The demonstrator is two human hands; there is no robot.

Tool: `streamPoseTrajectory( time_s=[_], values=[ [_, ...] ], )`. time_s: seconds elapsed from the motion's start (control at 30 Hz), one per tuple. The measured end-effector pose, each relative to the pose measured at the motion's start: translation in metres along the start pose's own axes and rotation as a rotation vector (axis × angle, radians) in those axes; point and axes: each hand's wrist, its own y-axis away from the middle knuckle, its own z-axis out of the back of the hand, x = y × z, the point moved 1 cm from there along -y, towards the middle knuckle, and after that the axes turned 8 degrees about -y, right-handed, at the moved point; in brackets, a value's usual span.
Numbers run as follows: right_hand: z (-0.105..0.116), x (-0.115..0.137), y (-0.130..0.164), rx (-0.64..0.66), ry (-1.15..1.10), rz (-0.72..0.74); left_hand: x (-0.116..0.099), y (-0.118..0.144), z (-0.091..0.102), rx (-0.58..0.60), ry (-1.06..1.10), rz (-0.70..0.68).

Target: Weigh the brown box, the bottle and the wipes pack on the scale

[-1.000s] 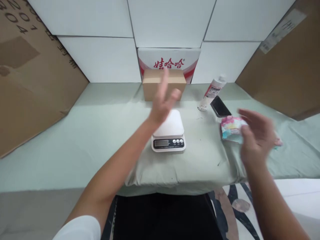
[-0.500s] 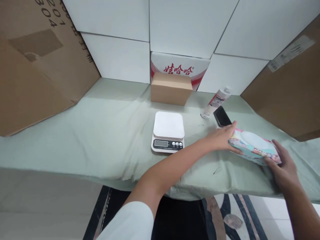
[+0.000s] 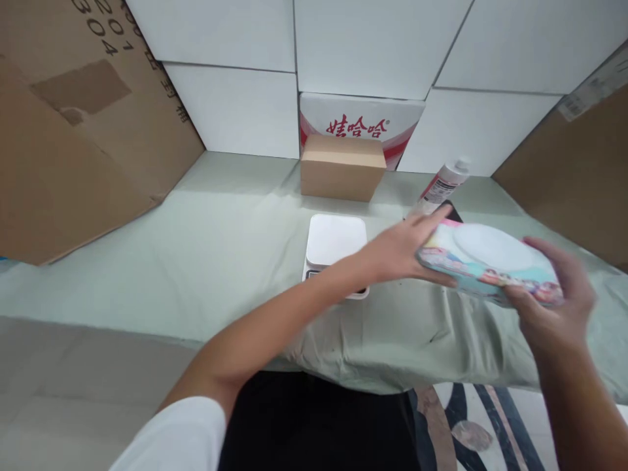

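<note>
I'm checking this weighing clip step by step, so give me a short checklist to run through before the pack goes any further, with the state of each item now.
1. Both hands on the wipes pack: ok, left hand at one end, right hand at the other.
2. Pack off the cloth: ok, held above it.
3. Scale top bare: ok.
4. Scale display readable: cannot tell, the left forearm covers it.
5. Bottle away from the scale: ok, it stands behind the pack.
</note>
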Motion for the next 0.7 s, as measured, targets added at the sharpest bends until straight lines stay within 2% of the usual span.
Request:
streamPoseTrajectory(
  time_s=[0.07,0.17,0.23,0.3,0.37,0.47,0.57,0.7],
  values=[
    [-0.043,0.033,-0.016,0.076,-0.114,0.047,0.009,0.026,0.042,-0.103,0.028,-0.003],
    [-0.112,0.068,-0.035,0.167,-0.3,0.066,0.03,0.063,0.094,-0.249,0.063,0.1],
    [-0.151,0.077,-0.041,0.218,-0.357,0.045,0.05,0.084,0.115,-0.309,0.078,0.177],
    [-0.179,0.077,-0.04,0.278,-0.372,0.024,0.07,0.101,0.123,-0.359,0.093,0.235],
    [-0.195,0.072,-0.034,0.332,-0.363,0.008,0.087,0.113,0.122,-0.387,0.101,0.269],
    [-0.203,0.063,-0.023,0.355,-0.351,-0.018,0.101,0.123,0.116,-0.352,0.061,0.274],
    [-0.204,0.058,-0.015,0.336,-0.363,-0.025,0.102,0.125,0.114,-0.299,0.008,0.249],
    [-0.203,0.057,-0.013,0.33,-0.35,-0.034,0.102,0.124,0.113,-0.284,-0.032,0.255]
  ],
)
